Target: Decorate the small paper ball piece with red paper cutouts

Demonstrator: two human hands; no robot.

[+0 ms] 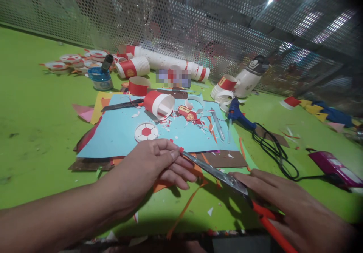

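Note:
My left hand (159, 162) pinches a tiny red paper piece (181, 150) between thumb and forefinger, its other fingers loosely curled. In my right hand (295, 204) are scissors (218, 173) with red handles. Their blades look closed or nearly so, with the tips at the red piece. Just beyond my left hand lies a white disc (146, 132) with a red football pattern. Behind it, a cut red-and-white paper cup (159, 105) rests on its side on light blue paper (113, 139), among red and white scraps and a cut cup piece (189, 114).
A blue glue gun (238, 113) with a black cable lies to the right, near a purple power strip (334, 168). Farther back are a blue jar (100, 80), stacked paper cups (170, 61), finished discs (70, 59) and a white bottle (251, 77). Perforated metal mesh (113, 15) borders the green table.

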